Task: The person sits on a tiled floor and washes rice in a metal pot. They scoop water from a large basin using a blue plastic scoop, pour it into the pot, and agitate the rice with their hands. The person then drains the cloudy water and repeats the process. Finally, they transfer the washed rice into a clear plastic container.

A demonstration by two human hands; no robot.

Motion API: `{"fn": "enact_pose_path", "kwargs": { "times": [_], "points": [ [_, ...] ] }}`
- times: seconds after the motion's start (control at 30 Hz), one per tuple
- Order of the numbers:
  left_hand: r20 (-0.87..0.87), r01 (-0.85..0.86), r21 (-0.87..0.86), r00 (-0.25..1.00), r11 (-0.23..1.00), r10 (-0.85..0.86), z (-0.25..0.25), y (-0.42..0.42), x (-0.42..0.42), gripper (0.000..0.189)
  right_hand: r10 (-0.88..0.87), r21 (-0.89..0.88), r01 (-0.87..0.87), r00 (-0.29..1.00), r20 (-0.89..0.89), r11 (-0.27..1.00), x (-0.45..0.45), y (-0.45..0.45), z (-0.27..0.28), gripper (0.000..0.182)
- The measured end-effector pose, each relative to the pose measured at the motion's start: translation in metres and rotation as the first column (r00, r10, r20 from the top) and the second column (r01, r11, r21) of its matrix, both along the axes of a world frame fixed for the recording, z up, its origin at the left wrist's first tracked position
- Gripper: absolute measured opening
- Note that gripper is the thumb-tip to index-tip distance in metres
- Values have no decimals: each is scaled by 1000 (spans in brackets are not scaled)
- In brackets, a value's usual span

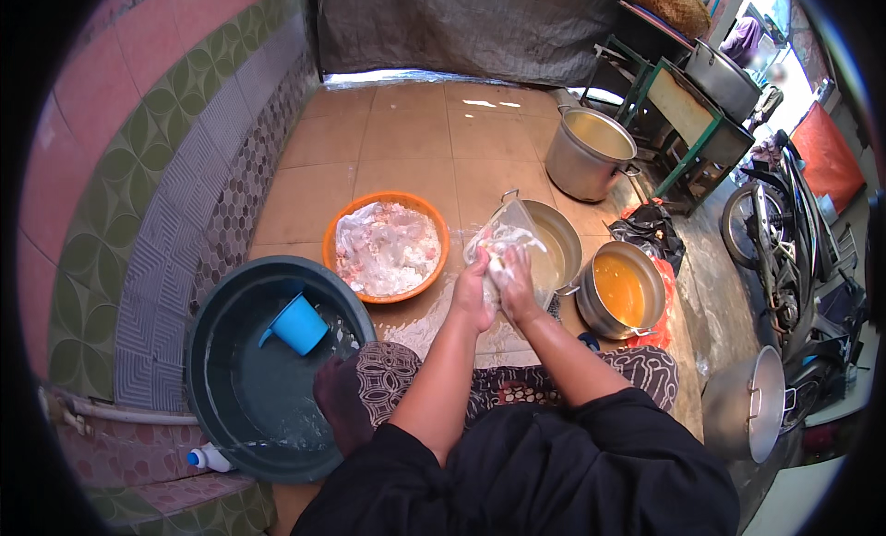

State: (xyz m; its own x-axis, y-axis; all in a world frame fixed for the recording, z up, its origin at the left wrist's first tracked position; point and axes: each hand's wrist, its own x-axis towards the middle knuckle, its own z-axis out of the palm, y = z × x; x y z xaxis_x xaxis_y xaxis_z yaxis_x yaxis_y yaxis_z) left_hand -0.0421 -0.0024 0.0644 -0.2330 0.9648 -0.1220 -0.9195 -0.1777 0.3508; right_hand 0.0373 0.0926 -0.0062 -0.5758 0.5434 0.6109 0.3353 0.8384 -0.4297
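My left hand [475, 290] and my right hand [519, 281] are close together in front of my knees. Between them they grip a wet, translucent plastic bag [518, 221] with whitish matter on it; fingers hide part of it. Beneath and just beyond the hands, a metal pot [574, 240] holds cloudy, pale liquid. To its right stands a smaller metal pot [585, 302] of orange liquid. Left of my hands, an orange plastic basin [444, 242] contains pinkish-white pieces and crumpled clear plastic. Whitish liquid is spread over the floor tiles [422, 328] below my hands.
A dark tub [201, 342] of water with a blue dipper [299, 325] is at my left, near a white bottle [210, 458]. A tall pot [580, 166] stands ahead right. Farther right are a black bag [647, 228], a green-framed table [692, 114], a motorcycle [782, 231] and another pot [734, 404].
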Motion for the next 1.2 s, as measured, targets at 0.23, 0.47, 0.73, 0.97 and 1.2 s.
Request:
{"fn": "enact_pose_path", "kwargs": {
  "times": [0.23, 0.47, 0.73, 0.97, 1.2],
  "points": [
    [-357, -165, -238, 931, 957, 72, -3, 5, 10, 29, -54, -337, -166, 828, -558, 927, -18, 10, 67, 42],
    [-677, -347, -161, 720, 924, 153, -3, 11, 13, 25, -91, -389, -357, 627, -774, 849, -20, 12, 99, 33],
    [-969, -579, 232, -68, 782, 236, -8, 6, 1, 7, 230, 171, -189, 937, -264, 967, -24, -14, 108, 17],
    [-906, -511, 423, -207, 749, 370, 6, -1, 5, 4, 180, 52, -175, 976, -123, 983, -15, 13, 113, 23],
    [-885, -475, 450, -122, 756, 449, 17, -1, 16, 6, 25, -42, -28, 997, -72, 999, 16, 47, 111, 30]
  ]
}}
